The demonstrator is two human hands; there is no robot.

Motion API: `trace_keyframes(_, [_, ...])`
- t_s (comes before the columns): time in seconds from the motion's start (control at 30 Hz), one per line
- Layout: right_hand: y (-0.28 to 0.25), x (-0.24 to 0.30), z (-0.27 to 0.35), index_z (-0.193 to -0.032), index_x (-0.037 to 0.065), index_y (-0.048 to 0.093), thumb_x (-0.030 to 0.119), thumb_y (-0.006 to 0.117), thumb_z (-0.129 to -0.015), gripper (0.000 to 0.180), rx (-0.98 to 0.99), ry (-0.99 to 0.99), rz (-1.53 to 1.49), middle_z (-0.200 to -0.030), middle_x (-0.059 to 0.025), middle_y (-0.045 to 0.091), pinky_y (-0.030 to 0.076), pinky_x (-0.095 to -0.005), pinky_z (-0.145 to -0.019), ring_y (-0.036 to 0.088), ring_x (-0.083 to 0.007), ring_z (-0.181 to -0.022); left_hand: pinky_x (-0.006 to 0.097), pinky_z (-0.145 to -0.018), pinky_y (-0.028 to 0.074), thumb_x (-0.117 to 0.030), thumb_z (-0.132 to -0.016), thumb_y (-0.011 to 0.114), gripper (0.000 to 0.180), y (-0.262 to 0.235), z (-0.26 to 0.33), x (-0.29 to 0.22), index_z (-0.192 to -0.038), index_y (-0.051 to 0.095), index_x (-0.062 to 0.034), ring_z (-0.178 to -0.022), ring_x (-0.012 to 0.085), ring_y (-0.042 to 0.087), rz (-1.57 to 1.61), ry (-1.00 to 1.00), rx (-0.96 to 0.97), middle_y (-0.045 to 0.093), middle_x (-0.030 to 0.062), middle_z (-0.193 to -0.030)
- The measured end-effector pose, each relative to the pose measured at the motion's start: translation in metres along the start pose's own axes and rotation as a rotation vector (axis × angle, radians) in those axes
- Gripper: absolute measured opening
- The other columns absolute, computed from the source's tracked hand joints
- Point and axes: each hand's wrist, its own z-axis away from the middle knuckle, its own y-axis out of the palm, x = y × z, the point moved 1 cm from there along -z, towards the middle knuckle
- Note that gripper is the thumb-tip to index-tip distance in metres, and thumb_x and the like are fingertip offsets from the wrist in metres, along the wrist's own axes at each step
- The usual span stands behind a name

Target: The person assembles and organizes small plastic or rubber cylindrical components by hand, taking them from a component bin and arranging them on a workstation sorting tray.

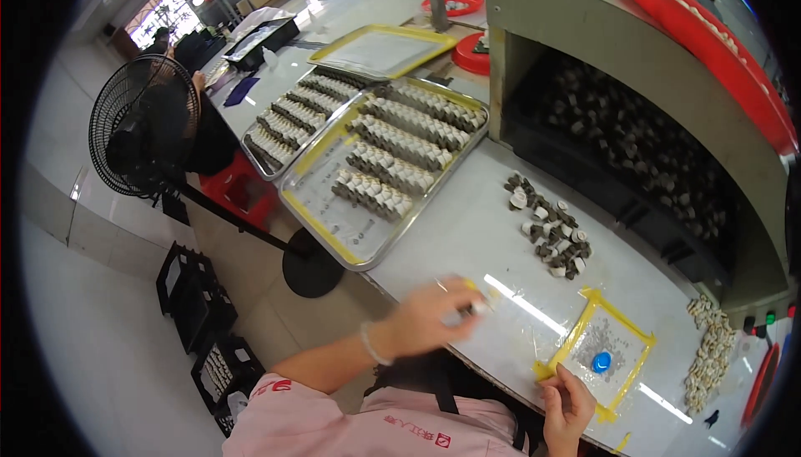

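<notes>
My left hand (435, 317), blurred by motion, is closed around a small white-and-dark part (476, 308) above the table's near edge. My right hand (569, 400) has thumb and fingers loosely apart, with nothing seen between them. It is beside the near left corner of a yellow-taped square (576, 333) on the table. Within that square lie tiny grey bits (616, 343) and a round blue piece (602, 363). Farther off is a loose pile of white-and-dark parts (546, 232). To the left, a metal tray (334, 227) carries several rows of such parts (400, 136).
A second filled tray (288, 123) and a yellow-rimmed tray (380, 50) lie beyond. A grey bin (534, 6) full of parts stands right, under a red tray (709, 40). Small pale pieces (711, 353) are heaped far right. A black fan (142, 123) stands left, near black crates (196, 298).
</notes>
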Motion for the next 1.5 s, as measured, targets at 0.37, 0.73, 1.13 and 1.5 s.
trace_keyframes(0.37, [-0.002, 0.005, -0.006, -0.107, -0.006, 0.062, -0.001, 0.06, -0.085, 0.023, 0.107, -0.089, 0.084, -0.087, -0.0114, 0.064, 0.048, -0.0271, -0.073, 0.061, -0.0174, -0.078, 0.023, -0.053, 0.042, -0.02, -0.075, 0.071, 0.027, -0.176, 0.004, 0.165, -0.087, 0.067, 0.0034, -0.057, 0.0071, 0.052, -0.379, -0.634, -0.538, 0.061, 0.0041, -0.064])
trace_keyframes(0.73, [-0.001, 0.002, -0.004, -0.105, -0.004, 0.063, -0.001, 0.061, -0.084, 0.021, 0.093, -0.071, 0.114, -0.086, -0.0131, 0.065, 0.048, -0.0282, -0.072, 0.061, -0.0195, -0.078, 0.031, -0.063, 0.046, -0.025, -0.082, 0.062, 0.03, -0.162, -0.003, 0.177, -0.091, 0.067, 0.0035, -0.068, 0.0196, 0.06, -0.392, -0.602, -0.365, 0.064, 0.0127, -0.075])
trace_keyframes(1.13, [0.0, 0.003, -0.011, -0.097, -0.003, 0.064, -0.001, 0.064, -0.077, 0.02, 0.09, -0.043, 0.082, -0.077, -0.0126, 0.065, 0.049, -0.027, -0.063, 0.063, -0.0213, -0.069, 0.034, -0.068, 0.046, -0.015, -0.078, 0.069, 0.029, -0.095, -0.049, 0.08, -0.1, 0.062, 0.0025, -0.08, 0.0264, 0.059, -0.235, -0.29, -0.256, 0.06, 0.016, -0.09])
trace_keyframes(1.5, [-0.067, 0.012, -0.004, -0.09, -0.003, 0.066, -0.006, 0.065, -0.072, 0.019, -0.271, -0.195, 0.38, -0.072, -0.0114, 0.063, 0.047, -0.0286, -0.059, 0.061, -0.0216, -0.063, 0.035, -0.062, 0.045, -0.014, -0.079, 0.067, 0.026, 0.041, -0.105, 0.089, -0.097, 0.056, 0.0018, -0.073, 0.0259, 0.055, -0.396, 0.003, -0.029, 0.057, 0.0152, -0.084])
